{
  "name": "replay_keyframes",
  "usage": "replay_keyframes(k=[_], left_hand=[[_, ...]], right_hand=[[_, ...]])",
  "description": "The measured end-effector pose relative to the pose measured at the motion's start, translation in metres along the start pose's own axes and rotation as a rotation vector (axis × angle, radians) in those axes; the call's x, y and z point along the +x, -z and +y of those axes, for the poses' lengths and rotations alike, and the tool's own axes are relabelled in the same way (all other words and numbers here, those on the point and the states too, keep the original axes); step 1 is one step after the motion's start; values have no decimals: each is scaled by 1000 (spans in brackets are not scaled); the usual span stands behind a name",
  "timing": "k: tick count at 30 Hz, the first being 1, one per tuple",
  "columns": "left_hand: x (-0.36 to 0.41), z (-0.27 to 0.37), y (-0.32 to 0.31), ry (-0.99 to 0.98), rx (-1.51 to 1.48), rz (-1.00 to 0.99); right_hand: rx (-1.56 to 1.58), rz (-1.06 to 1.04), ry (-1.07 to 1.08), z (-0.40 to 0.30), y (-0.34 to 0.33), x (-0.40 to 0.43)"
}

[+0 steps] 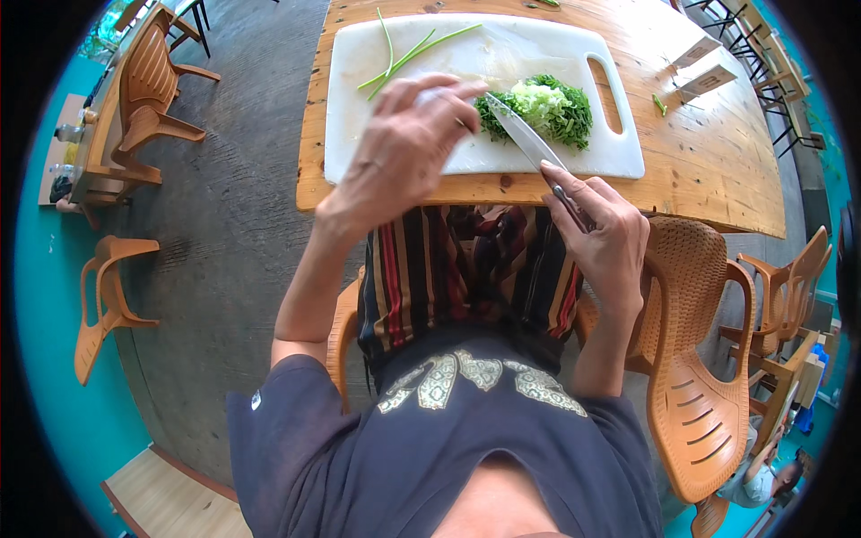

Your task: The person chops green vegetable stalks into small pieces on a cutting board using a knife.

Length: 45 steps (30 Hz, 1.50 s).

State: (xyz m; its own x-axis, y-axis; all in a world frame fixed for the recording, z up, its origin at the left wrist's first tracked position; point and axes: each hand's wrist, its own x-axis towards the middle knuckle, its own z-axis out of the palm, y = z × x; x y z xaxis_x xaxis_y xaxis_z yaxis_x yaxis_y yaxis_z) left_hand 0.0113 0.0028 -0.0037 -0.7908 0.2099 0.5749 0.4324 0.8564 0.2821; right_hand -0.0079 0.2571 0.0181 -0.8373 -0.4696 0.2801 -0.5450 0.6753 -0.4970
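Observation:
A white plastic cutting board with a handle slot lies on the wooden table. My right hand grips a kitchen knife by its handle, the blade pointing up and left across the board. Beside the blade lies a pile of chopped green herbs with pale chopped stalks on top. Over the board's left half, my left hand is blurred, its fingers curled near the knife tip; whether they hold anything is unclear. A few long green stems rest at the board's upper left.
Small table signs stand at the table's right, near a green scrap. An orange-brown plastic chair is close on my right. Other chairs stand at the left. A seated person shows at the far lower right.

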Motion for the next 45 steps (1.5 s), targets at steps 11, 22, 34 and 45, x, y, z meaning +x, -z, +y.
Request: replay_keyframes(k=[11, 22, 34, 45], left_hand=[[-5, 10, -23, -98, 123, -154], [3, -7, -26, -24, 87, -150], [8, -6, -13, 104, -186, -119], [5, -21, -4, 558, -1158, -44]], right_hand=[[-43, 35, 39, 1, -1, -1], [25, 17, -89, 4, 20, -8], [438, -85, -237, 19, 0, 2], [368, -107, -64, 1, 0, 0]])
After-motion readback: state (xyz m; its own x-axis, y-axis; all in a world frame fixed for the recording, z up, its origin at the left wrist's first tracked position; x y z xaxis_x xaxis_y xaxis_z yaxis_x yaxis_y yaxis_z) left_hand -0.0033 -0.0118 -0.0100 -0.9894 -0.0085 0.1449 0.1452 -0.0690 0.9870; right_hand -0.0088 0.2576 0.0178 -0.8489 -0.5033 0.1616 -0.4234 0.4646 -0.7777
